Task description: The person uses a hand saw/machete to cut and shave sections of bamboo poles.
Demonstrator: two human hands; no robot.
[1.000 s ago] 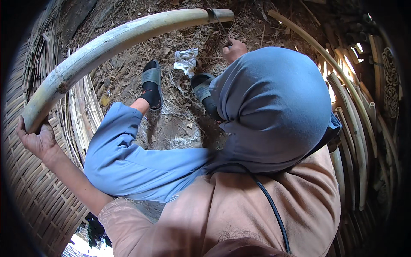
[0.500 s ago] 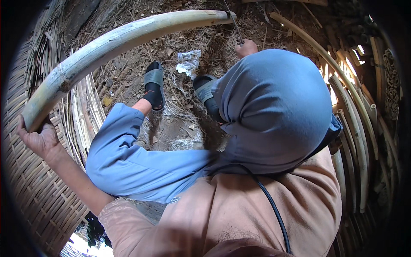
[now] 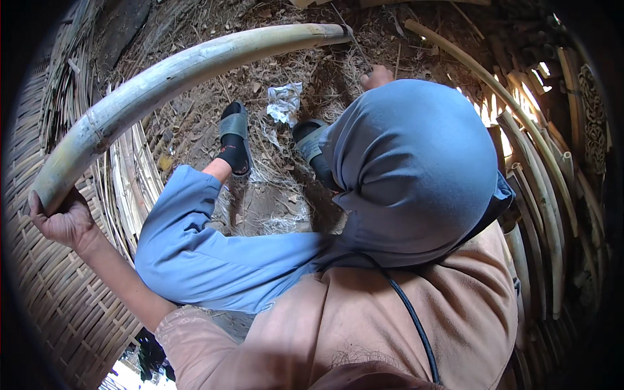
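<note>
A thick bamboo pole (image 3: 169, 78), pale green-grey with visible joints, arches from the left edge to the top middle of the view. My left hand (image 3: 65, 221) grips its near end, fingers and thumb wrapped around it. Beyond my raised right knee, my right hand (image 3: 377, 77) is closed round one end of a long, thin, blade-like tool (image 3: 357, 47). The tool is seen nearly edge-on and slants up past the pole's far end, where a dark line rings the bamboo. Whether tool and pole touch, I cannot tell. My knee hides the right forearm.
Woven bamboo matting (image 3: 55, 279) lies on the left, with split bamboo strips (image 3: 133, 175) beside it. Several bamboo poles (image 3: 552, 240) line the right side. A crumpled white wrapper (image 3: 284, 103) lies on the littered dirt between my sandalled feet.
The pole has shifted slightly down in the view, together with my left hand. My right hand is a little lower, and the thin tool has changed its angle slightly.
</note>
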